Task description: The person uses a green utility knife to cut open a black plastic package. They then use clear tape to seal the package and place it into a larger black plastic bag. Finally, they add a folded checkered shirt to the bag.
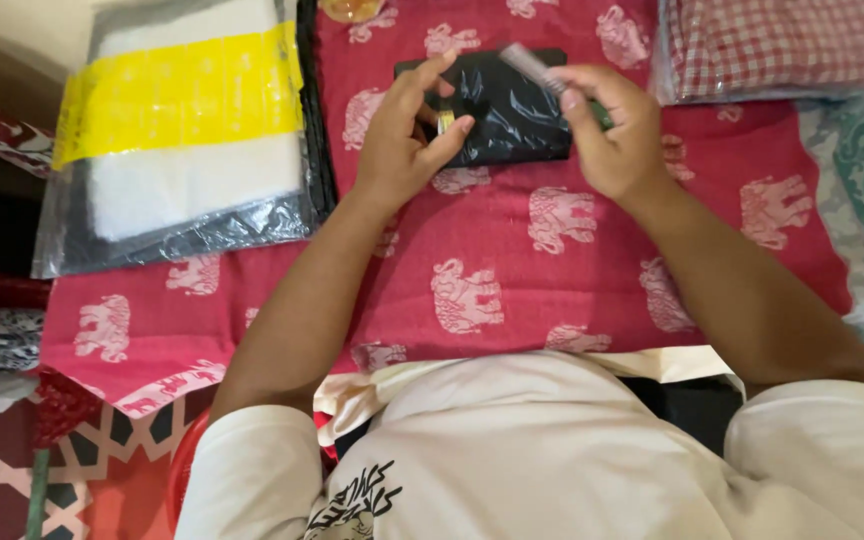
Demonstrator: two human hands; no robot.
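Where both hands hover: black glossy pouch (pixel 497 108), yellow-banded packet (pixel 182 130) left.

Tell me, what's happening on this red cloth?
A person sits over a red cloth printed with pale elephants. Their left hand rests its fingers on a black plastic packet lying on the cloth. Their right hand holds a thin, blurred object just above that packet; what it is cannot be told. A clear bag with a yellow band lies to the left, and a checked red bundle at the upper right.
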